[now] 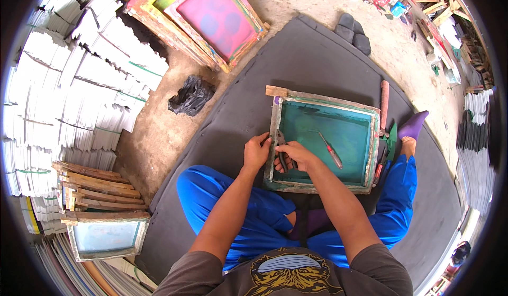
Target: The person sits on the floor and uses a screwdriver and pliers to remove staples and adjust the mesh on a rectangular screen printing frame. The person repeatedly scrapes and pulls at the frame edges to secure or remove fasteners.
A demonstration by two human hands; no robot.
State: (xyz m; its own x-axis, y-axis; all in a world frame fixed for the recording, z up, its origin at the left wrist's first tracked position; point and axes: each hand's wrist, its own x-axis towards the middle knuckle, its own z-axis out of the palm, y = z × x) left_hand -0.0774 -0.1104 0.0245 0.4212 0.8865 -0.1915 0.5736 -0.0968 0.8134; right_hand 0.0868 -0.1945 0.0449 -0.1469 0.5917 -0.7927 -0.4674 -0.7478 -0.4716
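A wooden screen-printing frame (320, 191) with teal mesh lies in front of my crossed legs. My right hand (294, 155) is closed around dark-handled pliers (282, 160), whose jaws point away from me along the frame's left side. My left hand (257, 151) is at the outer edge of that side, thumb and fingers pinched together; what is between the fingertips is too small to make out. On the mesh, right of my right hand, rests a screwdriver (332, 151) with a red and grey handle.
A hammer (384, 97) with a reddish handle, a green tool (392, 141) and a red-handled tool (378, 174) lie along the frame's right side. Coloured frames (217, 20) lean at the far left near a black plastic bag (191, 95). Slippers (353, 33) sit beyond the dark mat (312, 52).
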